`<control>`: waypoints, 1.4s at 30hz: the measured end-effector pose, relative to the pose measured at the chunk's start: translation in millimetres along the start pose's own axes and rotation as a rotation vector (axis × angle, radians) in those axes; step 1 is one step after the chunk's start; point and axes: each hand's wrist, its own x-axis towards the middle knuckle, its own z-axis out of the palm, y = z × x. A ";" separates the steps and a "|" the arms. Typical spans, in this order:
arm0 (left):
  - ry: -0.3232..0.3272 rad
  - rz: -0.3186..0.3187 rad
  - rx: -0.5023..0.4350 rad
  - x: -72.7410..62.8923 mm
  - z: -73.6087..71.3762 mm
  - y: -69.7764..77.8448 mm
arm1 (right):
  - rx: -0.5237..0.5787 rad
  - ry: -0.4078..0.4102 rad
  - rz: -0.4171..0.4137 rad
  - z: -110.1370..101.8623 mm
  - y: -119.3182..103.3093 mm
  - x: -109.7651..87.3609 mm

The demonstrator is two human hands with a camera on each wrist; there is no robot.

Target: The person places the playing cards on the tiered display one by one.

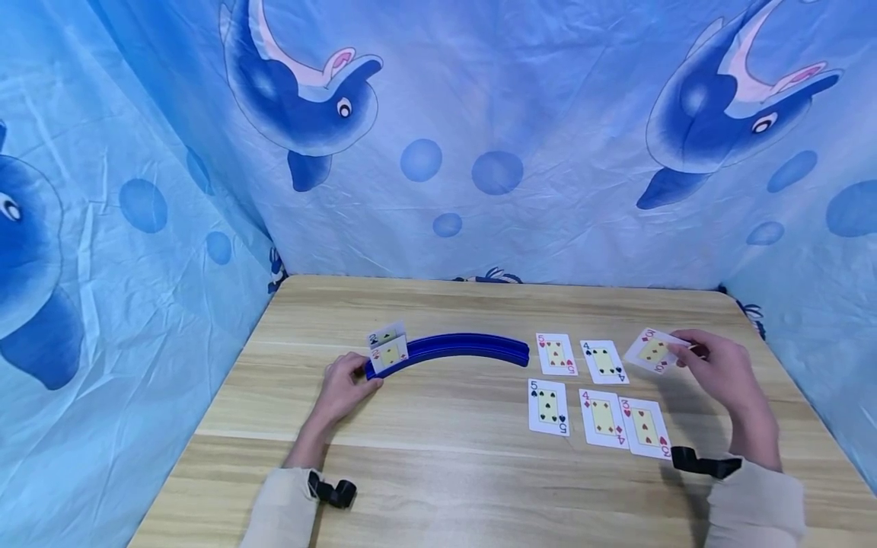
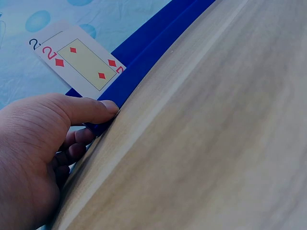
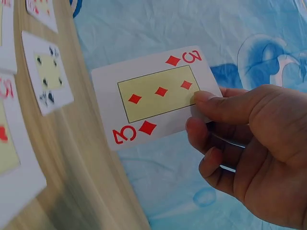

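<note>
A wood-grain table (image 1: 438, 472) bears a curved blue rack (image 1: 473, 344) and five cards (image 1: 548, 407)

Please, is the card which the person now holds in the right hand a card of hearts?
No, the right hand pinches the three of diamonds, whose red marks are all diamond-shaped.

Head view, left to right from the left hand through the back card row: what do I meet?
Left hand, blue rack bearing two cards, red five, black four, three of diamonds, right hand.
</note>
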 end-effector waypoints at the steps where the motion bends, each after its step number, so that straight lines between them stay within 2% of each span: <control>1: -0.002 -0.001 0.000 -0.1 0.4 -0.4 | 0.011 0.009 -0.007 0.9 -2.6 0.3; 9: -0.017 -0.021 -0.010 -0.1 3.7 -0.1 | 0.065 0.075 -0.104 11.8 -19.2 7.9; 15: -0.010 -0.005 -0.011 -0.3 1.2 0.6 | 0.101 0.078 -0.124 21.2 -37.2 12.8; 21: -0.003 0.001 -0.009 -1.0 -0.7 1.1 | 0.146 0.056 -0.155 34.8 -58.2 21.6; 42: -0.006 0.000 -0.006 -1.2 -1.0 0.9 | 0.223 -0.077 -0.182 80.7 -114.7 45.0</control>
